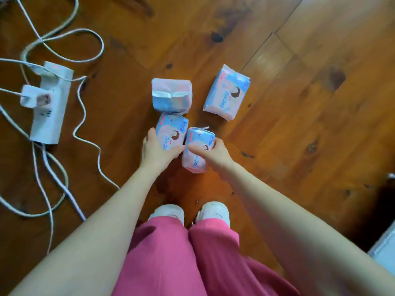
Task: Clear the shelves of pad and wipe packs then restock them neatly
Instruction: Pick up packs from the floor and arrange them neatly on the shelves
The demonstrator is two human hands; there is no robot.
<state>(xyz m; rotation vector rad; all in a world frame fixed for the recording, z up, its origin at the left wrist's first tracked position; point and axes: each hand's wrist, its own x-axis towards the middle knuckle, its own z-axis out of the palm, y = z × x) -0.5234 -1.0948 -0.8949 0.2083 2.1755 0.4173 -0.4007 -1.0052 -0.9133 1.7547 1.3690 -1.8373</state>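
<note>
Bare forearms, no sleeves; loose pink trousers (171, 259); white shoes (168, 211).

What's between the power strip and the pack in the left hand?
In the head view, one loose white cable snakes across the wood floor between the power strip and the pack held by the left hand; otherwise bare boards.

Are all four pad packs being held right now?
No, left hand and right hand each grip one pack; two lie untouched on the floor.
</note>
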